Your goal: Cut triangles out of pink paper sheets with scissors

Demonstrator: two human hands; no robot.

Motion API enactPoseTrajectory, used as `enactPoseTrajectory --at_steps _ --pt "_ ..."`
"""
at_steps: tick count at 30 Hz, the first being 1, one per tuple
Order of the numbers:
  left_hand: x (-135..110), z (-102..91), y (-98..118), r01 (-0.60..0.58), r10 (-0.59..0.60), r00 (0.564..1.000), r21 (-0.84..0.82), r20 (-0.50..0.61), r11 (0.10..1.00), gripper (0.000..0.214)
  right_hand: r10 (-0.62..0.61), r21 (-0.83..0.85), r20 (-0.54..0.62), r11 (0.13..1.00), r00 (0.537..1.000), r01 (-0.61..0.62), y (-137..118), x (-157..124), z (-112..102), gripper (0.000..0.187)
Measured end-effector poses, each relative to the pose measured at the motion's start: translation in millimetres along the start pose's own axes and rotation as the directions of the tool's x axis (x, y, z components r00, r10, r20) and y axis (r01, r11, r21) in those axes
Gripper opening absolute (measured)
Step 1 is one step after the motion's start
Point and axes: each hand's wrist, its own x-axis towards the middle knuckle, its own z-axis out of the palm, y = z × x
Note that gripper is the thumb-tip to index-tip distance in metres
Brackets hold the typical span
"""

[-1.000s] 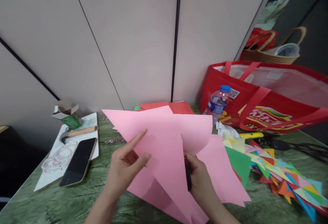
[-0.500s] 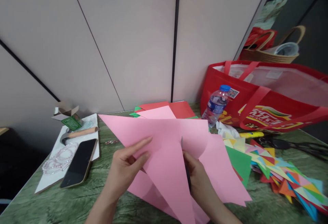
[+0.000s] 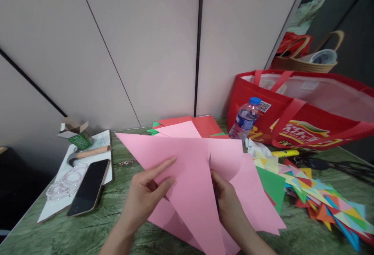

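Observation:
My left hand pinches the left side of a large pink paper sheet, its index finger lying on top and thumb beside it. In my right hand is a thin-bladed cutting tool with a dark handle; whether it is a knife or scissors is hidden. Its blade tip shows at a cut edge running down the paper's middle. To the right of that edge the paper curls upward. Beneath lies another pink sheet with a notched corner.
Behind are red sheets. On the right lie folded colourful papers, a yellow tube, a water bottle and a red bag. On the left are a phone, a wooden-handled tool and a small box.
The blade tip shows a little more above the paper. The pink sheet and both hands sit slightly further right in view; the background has shifted slightly left.

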Motion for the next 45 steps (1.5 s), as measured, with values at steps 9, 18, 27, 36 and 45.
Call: enactPoseTrajectory --at_steps 9,18,27,36,45 --pt "0.0 1.2 7.4 0.013 -0.013 1.000 -0.033 0.000 0.999 0.039 0.021 0.036 -0.030 0.999 0.999 -0.020 -5.4 -0.2 3.7 0.024" --pt "-0.6 2.4 4.5 0.022 -0.022 1.000 -0.033 0.019 0.999 0.040 0.060 0.064 -0.041 0.996 0.997 -0.058 -6.2 -1.7 2.7 0.025" --pt "1.0 4.4 9.5 0.022 -0.021 1.000 -0.012 0.022 1.000 0.042 0.093 0.040 -0.108 0.995 0.990 -0.089 -9.9 -1.0 5.2 0.028" --pt "-1.2 4.4 5.3 0.046 -0.044 0.996 -0.030 0.083 0.998 0.042 -0.004 -0.032 -0.062 0.999 0.998 0.002 -12.0 1.3 -0.6 0.030" --pt "-2.6 7.3 -2.6 0.090 -0.083 0.990 -0.051 0.114 0.995 0.045 -0.027 -0.066 -0.068 0.998 0.997 0.023 -14.3 2.8 -2.6 0.020"
